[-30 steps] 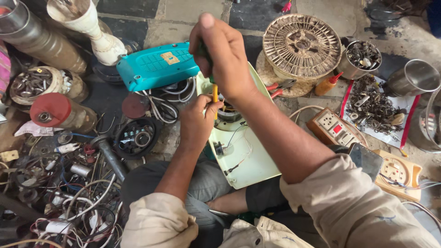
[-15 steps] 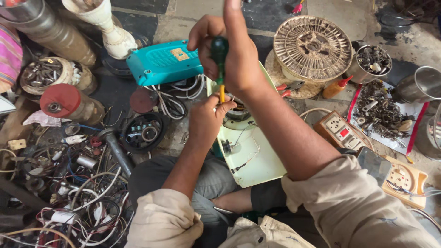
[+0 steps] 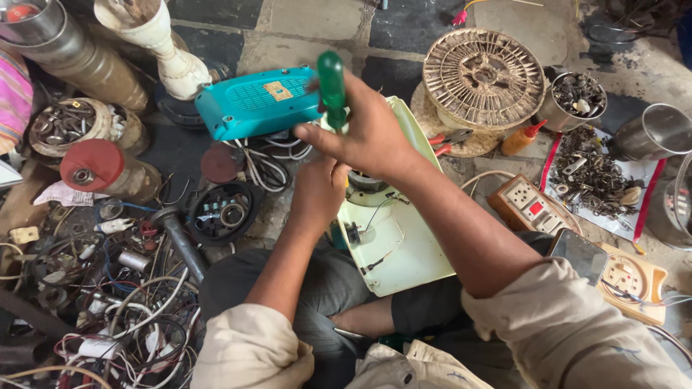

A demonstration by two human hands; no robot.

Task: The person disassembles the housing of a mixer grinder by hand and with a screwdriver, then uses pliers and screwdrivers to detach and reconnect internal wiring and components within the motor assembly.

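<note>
My right hand (image 3: 371, 137) grips a green-handled screwdriver (image 3: 332, 85), handle up, its shaft hidden behind my fingers. Just below it my left hand (image 3: 318, 191) rests against the pale green appliance housing (image 3: 400, 248), which lies open on my lap with thin wires and a dark motor part showing inside. The screwdriver points down toward the motor area between my two hands. A teal plastic cover (image 3: 256, 104) lies just beyond the hands on the floor.
A round wire fan guard (image 3: 483, 79) and red-handled pliers (image 3: 447, 140) sit at the upper right, with a tin of screws (image 3: 577, 97), scattered metal parts (image 3: 595, 173), socket boards (image 3: 530, 205). Tangled wires and parts (image 3: 108, 288) fill the left.
My right hand has lowered and shifted right with the screwdriver, whose green handle now stands clear above the fist. My left hand stays at the housing.
</note>
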